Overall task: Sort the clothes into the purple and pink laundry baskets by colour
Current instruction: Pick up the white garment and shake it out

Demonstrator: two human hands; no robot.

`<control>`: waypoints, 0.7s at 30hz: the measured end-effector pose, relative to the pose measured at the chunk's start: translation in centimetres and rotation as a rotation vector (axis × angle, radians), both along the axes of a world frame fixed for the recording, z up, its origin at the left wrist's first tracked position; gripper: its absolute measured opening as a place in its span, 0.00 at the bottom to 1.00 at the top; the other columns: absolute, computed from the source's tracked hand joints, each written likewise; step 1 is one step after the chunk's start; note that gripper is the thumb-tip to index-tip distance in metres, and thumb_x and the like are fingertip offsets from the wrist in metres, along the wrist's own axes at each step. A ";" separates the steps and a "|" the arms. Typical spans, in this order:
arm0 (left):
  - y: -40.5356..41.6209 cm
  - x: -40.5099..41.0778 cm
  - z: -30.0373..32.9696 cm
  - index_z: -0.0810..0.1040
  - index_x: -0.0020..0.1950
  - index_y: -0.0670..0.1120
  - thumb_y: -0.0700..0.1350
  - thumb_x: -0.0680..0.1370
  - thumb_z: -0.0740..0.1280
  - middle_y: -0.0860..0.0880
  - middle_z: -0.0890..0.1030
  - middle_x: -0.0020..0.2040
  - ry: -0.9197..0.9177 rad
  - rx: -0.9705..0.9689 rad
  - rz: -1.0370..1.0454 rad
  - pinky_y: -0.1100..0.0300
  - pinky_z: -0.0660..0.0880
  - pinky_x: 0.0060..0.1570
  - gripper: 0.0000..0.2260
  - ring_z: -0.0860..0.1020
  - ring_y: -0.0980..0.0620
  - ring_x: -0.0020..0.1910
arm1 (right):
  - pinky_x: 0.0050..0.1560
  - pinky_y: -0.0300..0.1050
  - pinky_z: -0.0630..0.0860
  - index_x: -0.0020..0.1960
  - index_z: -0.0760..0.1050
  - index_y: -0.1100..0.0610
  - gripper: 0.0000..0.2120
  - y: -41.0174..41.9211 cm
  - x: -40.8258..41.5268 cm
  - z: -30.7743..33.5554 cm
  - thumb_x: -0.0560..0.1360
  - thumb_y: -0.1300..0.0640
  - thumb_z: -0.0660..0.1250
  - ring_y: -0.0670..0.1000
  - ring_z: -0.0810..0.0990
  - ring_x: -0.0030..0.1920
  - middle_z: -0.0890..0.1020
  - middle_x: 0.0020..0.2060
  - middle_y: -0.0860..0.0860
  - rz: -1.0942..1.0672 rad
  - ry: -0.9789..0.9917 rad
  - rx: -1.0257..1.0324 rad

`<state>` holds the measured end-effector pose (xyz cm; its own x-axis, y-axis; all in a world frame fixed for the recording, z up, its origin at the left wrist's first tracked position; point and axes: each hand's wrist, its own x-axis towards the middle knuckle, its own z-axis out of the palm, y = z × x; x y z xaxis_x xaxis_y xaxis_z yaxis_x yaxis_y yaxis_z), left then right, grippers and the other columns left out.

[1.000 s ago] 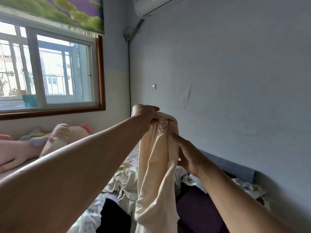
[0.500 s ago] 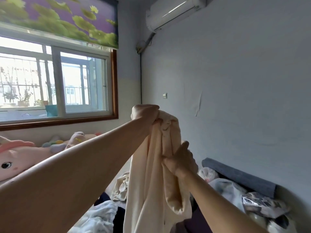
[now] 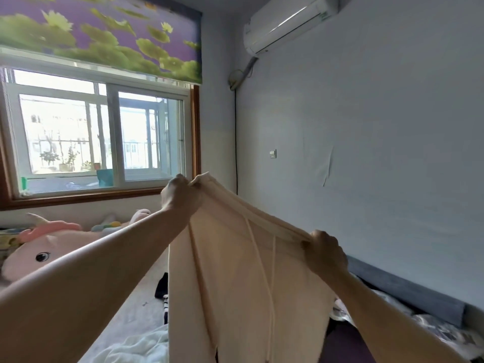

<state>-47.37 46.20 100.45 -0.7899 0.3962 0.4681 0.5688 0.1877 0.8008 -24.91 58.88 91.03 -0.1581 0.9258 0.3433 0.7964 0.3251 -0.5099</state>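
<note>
A cream pair of trousers (image 3: 235, 279) with a drawstring hangs spread out in front of me. My left hand (image 3: 180, 197) grips one end of its waistband, held high. My right hand (image 3: 324, 251) grips the other end, lower and to the right. The waistband is stretched taut between them. A dark purple shape (image 3: 343, 341) shows low down behind the cloth; whether it is the purple basket I cannot tell. The pink basket is out of view.
A bed lies below with a white garment (image 3: 136, 347) and dark clothes (image 3: 162, 284) on it. A pink plush toy (image 3: 44, 247) lies at the left under the window. A grey bolster (image 3: 408, 294) runs along the right wall.
My right hand slid from the bunched cloth out to the right along the waistband, pulling the garment open. The view tilted upward.
</note>
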 end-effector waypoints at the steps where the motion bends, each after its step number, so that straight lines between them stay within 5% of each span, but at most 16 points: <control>1: -0.4 -0.9 -0.4 0.73 0.46 0.46 0.49 0.78 0.62 0.41 0.77 0.46 0.075 -0.090 0.033 0.53 0.73 0.45 0.07 0.76 0.40 0.47 | 0.45 0.45 0.69 0.48 0.74 0.59 0.10 0.2 0.3 0.4 0.78 0.53 0.59 0.59 0.79 0.51 0.79 0.47 0.57 0.005 0.003 0.018; 5: -1.6 -3.9 -1.3 0.69 0.38 0.49 0.54 0.79 0.59 0.44 0.77 0.48 0.233 -0.480 0.086 0.51 0.73 0.51 0.13 0.76 0.41 0.52 | 0.33 0.45 0.64 0.30 0.65 0.56 0.18 1.5 0.8 2.3 0.76 0.54 0.65 0.57 0.74 0.38 0.73 0.31 0.52 0.117 0.202 -0.063; 7: -1.8 -4.6 -1.5 0.73 0.38 0.50 0.53 0.78 0.60 0.42 0.79 0.54 0.199 -0.519 0.050 0.48 0.74 0.57 0.12 0.75 0.40 0.56 | 0.33 0.45 0.64 0.30 0.67 0.56 0.18 1.6 0.0 3.1 0.75 0.51 0.66 0.55 0.72 0.37 0.73 0.31 0.53 0.147 0.259 -0.141; 11: -1.3 -5.1 -3.0 0.81 0.53 0.39 0.47 0.79 0.62 0.39 0.80 0.56 -0.141 -0.248 -0.111 0.48 0.74 0.59 0.13 0.77 0.38 0.57 | 0.49 0.49 0.76 0.52 0.77 0.67 0.22 1.5 -3.0 3.7 0.76 0.46 0.65 0.58 0.81 0.47 0.81 0.49 0.61 0.191 0.585 -0.481; 14: -1.1 -5.0 -4.5 0.80 0.45 0.40 0.51 0.77 0.64 0.40 0.80 0.46 -0.381 -0.035 -0.147 0.52 0.74 0.47 0.15 0.77 0.42 0.45 | 0.35 0.43 0.74 0.41 0.75 0.66 0.15 0.4 -4.5 4.9 0.81 0.57 0.58 0.50 0.78 0.28 0.78 0.36 0.58 0.243 0.792 -0.612; 18: -0.6 -2.8 -4.5 0.79 0.43 0.42 0.54 0.77 0.64 0.42 0.78 0.40 -0.447 0.097 -0.248 0.54 0.72 0.42 0.15 0.74 0.45 0.39 | 0.33 0.43 0.69 0.32 0.73 0.61 0.20 -2.5 -7.1 6.8 0.80 0.67 0.52 0.51 0.72 0.30 0.75 0.25 0.54 0.363 0.835 -0.597; 21: -0.4 -0.3 -3.7 0.78 0.42 0.46 0.51 0.79 0.63 0.44 0.78 0.40 -0.444 0.152 -0.360 0.55 0.73 0.42 0.12 0.75 0.46 0.40 | 0.27 0.42 0.68 0.51 0.76 0.70 0.14 -4.9 -9.0 7.7 0.79 0.68 0.52 0.49 0.67 0.30 0.69 0.30 0.53 0.474 0.765 -0.573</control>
